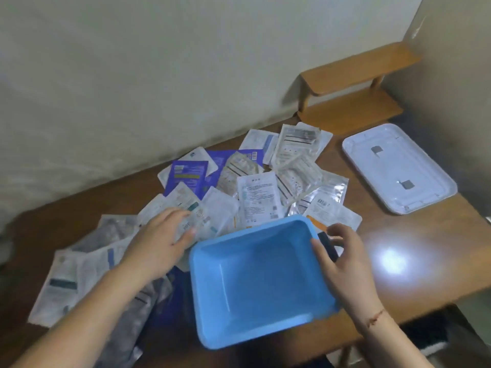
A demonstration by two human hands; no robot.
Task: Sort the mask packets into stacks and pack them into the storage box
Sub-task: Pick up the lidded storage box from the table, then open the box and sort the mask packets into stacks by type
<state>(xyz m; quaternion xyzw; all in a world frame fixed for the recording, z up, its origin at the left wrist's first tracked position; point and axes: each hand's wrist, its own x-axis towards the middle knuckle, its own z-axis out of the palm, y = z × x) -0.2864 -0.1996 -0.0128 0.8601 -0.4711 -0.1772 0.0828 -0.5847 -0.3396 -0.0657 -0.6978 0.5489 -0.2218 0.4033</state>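
Observation:
A blue plastic storage box (pixel 255 309) stands empty near the table's front edge. My right hand (pixel 342 264) grips its right rim, the thumb inside and the fingers over a dark clip on the outside. Several mask packets (pixel 259 200), white, silvery and purple, lie scattered in a loose heap behind and to the left of the box. My left hand (pixel 159 248) rests flat, fingers spread, on the packets just left of the box. More pale packets (pixel 66 280) lie under my left forearm.
The white box lid (pixel 398 168) lies upside down at the right back of the brown table (pixel 425 240). A small wooden two-tier shelf (pixel 353 88) stands in the far corner against the wall. A bright light glare shows on the table to the right of the box.

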